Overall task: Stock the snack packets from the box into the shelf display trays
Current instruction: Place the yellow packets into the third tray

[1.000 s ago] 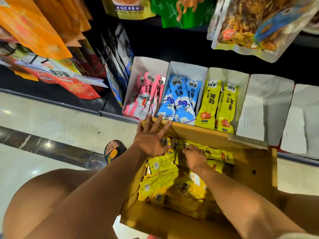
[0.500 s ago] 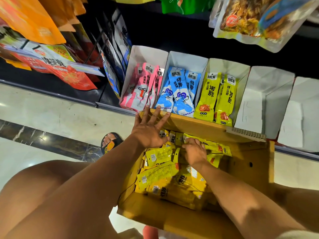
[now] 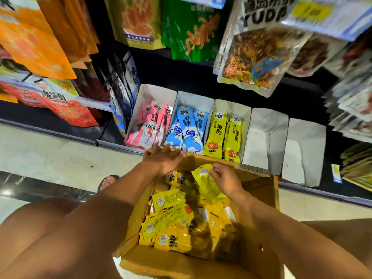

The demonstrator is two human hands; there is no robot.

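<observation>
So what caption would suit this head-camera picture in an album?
Right hand pinches a yellow snack packet over the cardboard box; open left hand at its far edge, shelf trays ahead.

left hand [image 3: 164, 161] blurred (fingers smeared), box [image 3: 181, 266] cropped below

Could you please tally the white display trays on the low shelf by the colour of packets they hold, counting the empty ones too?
pink-packet tray: 1
blue-packet tray: 1
yellow-packet tray: 1
empty trays: 2
Total: 5 trays
</observation>
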